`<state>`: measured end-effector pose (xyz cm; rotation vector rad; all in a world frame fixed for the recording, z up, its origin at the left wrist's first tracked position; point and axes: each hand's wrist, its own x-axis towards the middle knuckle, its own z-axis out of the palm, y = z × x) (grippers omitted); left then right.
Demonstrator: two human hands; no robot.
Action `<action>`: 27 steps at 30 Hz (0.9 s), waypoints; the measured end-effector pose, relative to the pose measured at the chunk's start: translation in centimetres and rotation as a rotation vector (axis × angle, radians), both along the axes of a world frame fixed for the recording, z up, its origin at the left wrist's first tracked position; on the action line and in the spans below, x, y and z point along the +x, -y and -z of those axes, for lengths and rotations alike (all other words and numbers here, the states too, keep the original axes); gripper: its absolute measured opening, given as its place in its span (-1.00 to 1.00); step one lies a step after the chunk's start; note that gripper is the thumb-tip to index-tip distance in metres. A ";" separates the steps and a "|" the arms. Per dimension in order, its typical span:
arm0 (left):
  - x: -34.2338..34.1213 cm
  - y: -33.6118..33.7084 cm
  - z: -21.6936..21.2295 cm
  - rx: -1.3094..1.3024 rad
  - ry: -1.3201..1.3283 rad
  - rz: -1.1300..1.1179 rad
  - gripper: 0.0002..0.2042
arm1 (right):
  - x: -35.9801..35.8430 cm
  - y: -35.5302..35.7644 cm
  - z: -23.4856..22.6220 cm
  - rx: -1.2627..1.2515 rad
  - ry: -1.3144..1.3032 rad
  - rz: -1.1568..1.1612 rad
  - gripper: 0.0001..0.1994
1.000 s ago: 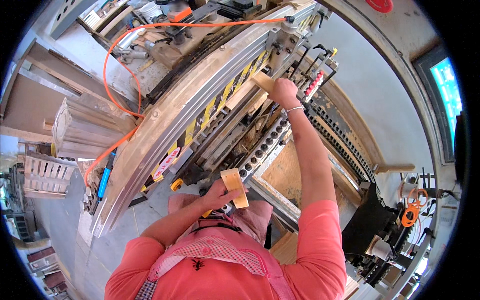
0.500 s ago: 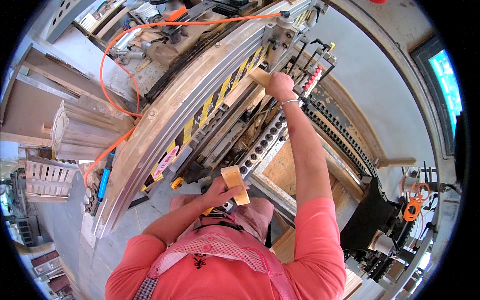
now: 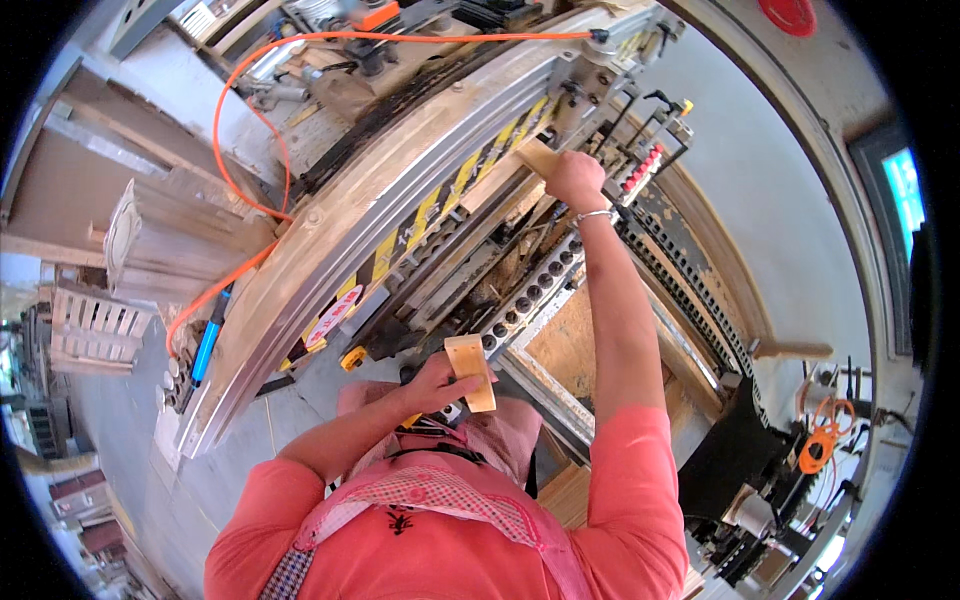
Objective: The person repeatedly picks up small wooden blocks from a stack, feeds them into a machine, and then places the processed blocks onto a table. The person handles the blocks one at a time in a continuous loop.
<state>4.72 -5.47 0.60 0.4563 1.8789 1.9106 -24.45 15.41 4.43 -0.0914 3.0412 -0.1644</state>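
My left hand (image 3: 432,386) is closed around a short pale wooden block (image 3: 468,362), held upright in front of my apron; small holes show near its top end. My right arm reaches far forward over the machine. At its end my right hand (image 3: 577,182) is wrapped round one end of another pale wooden piece (image 3: 537,157). That piece lies against the inner side of the machine's beam, beside a longer light wooden strip (image 3: 495,187). My right fingertips are partly hidden behind the fist.
A long beam (image 3: 360,190) with yellow-black striped tape crosses the left. Black round fittings (image 3: 533,292) line a rail below my right arm. An orange hose (image 3: 222,150) loops over the beam. A screen (image 3: 900,190) stands at right, a red button (image 3: 790,14) at top right.
The view has shifted a little, so the machine appears slightly displaced. Both hands keep their hold on the wooden pieces, with little other visible movement.
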 end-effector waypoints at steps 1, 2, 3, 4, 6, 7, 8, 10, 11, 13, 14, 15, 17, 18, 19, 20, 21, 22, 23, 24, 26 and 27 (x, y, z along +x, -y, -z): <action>-0.2 0.0 -0.4 -0.017 -0.015 0.016 -0.79 | -0.2 0.0 0.0 -0.011 -0.006 -0.004 -0.75; -0.2 -0.1 -0.6 -0.033 -0.030 0.030 -0.79 | -0.7 -0.4 0.7 0.000 0.010 0.014 -0.74; 0.1 0.0 0.0 -0.041 -0.023 0.023 -0.78 | -0.7 -0.3 0.7 -0.003 0.012 0.012 -0.72; 0.3 0.0 0.9 -0.049 -0.019 0.012 -0.78 | -0.9 0.0 0.7 0.021 0.019 0.006 -0.69; 0.3 -0.1 1.2 -0.067 -0.011 0.015 -0.78 | -1.2 -0.6 1.5 0.052 0.026 0.020 -0.67; 0.7 0.0 2.6 -0.114 -0.116 -0.014 -0.76 | -1.1 0.0 1.2 0.051 0.030 -0.003 -0.66; 0.4 -0.1 1.8 -0.134 -0.130 -0.004 -0.74 | -1.2 -0.1 1.3 0.079 0.016 0.007 -0.67; 0.3 -0.2 1.1 -0.140 -0.218 -0.019 -0.69 | -1.1 -0.7 2.0 0.092 -0.056 -0.045 -0.61; 0.2 0.0 1.5 -0.204 -0.237 0.033 -0.73 | -1.2 -0.8 1.1 0.153 0.031 -0.071 -0.58; 0.2 -0.2 1.1 -0.135 -0.338 -0.058 -0.70 | -0.2 1.0 -0.3 0.104 0.017 -0.031 -0.64; 0.3 -0.1 1.2 -0.130 -0.352 -0.064 -0.68 | -0.3 0.9 -0.2 0.123 -0.004 -0.068 -0.67; 0.2 -0.2 1.6 -0.119 -0.373 -0.055 -0.67 | -1.0 -0.1 1.0 0.139 -0.019 -0.055 -0.68; 0.4 -0.3 1.8 -0.110 -0.373 -0.065 -0.66 | -0.7 0.3 1.0 0.140 -0.090 -0.097 -0.68; 0.4 -0.4 1.4 -0.096 -0.374 -0.053 -0.66 | -1.5 -1.0 2.3 0.159 -0.147 -0.186 -0.68; 0.5 -0.4 1.2 -0.086 -0.368 -0.051 -0.66 | -1.8 -1.3 2.3 0.179 -0.048 -0.151 -0.60; 0.7 -0.6 2.4 -0.064 -0.409 -0.069 -0.67 | -2.2 -1.3 2.5 0.203 -0.013 -0.177 -0.59; 1.4 -0.6 2.2 -0.115 -0.396 -0.099 -0.67 | -2.4 -1.9 2.9 0.211 -0.037 -0.212 -0.57; 2.3 -0.3 1.8 -0.169 -0.376 -0.146 -0.68 | -0.6 -0.1 0.8 0.167 -0.054 -0.108 -0.57; 3.2 0.2 1.6 -0.221 -0.353 -0.193 -0.68 | -0.6 0.7 0.7 0.188 -0.003 -0.099 -0.55; 4.1 0.7 1.9 -0.020 -0.213 -0.130 -0.71 | -0.6 0.5 0.6 0.197 0.024 -0.083 -0.52; 7.3 3.6 1.9 0.010 -0.195 -0.190 -0.73 | -0.3 -0.3 1.2 0.221 0.009 -0.161 -0.45; 9.2 5.4 1.8 0.028 -0.187 -0.220 -0.73 | -0.1 -1.2 1.7 0.241 -0.042 -0.255 -0.40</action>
